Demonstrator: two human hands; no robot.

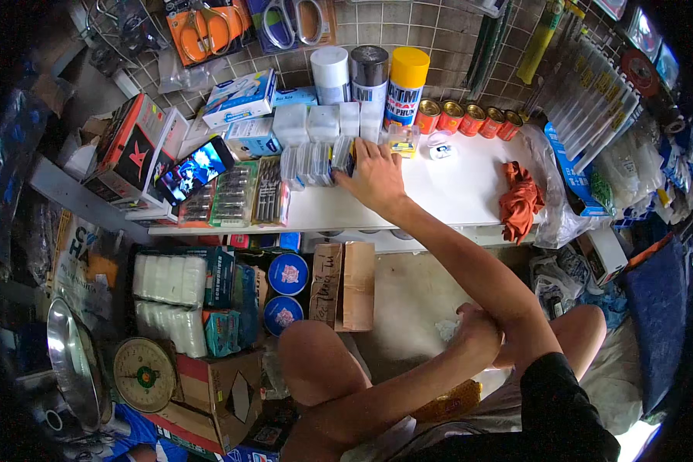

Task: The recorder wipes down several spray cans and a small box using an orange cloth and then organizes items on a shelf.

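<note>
My right hand [375, 176] rests on the white shelf, its fingertips touching the right end of a row of small clear plastic cases [315, 164]. Behind them stand translucent white plastic boxes [291, 124]. Just right of my fingers is a clear plastic box with yellow contents [403, 141], and past it a small round clear container [440, 147]. My left hand [473, 323] is low between my knees, partly hidden by my right forearm; whether it holds anything is unclear. A crumpled piece of clear plastic [447, 330] lies beside it.
Spray cans [405, 86] and small red tins [450, 118] line the back. At left are packaged drill bits [268, 190], a lit phone [196, 167] and boxes. An orange cloth [520, 199] lies at right. Below stand a cardboard box [358, 286] and a dial scale [144, 375].
</note>
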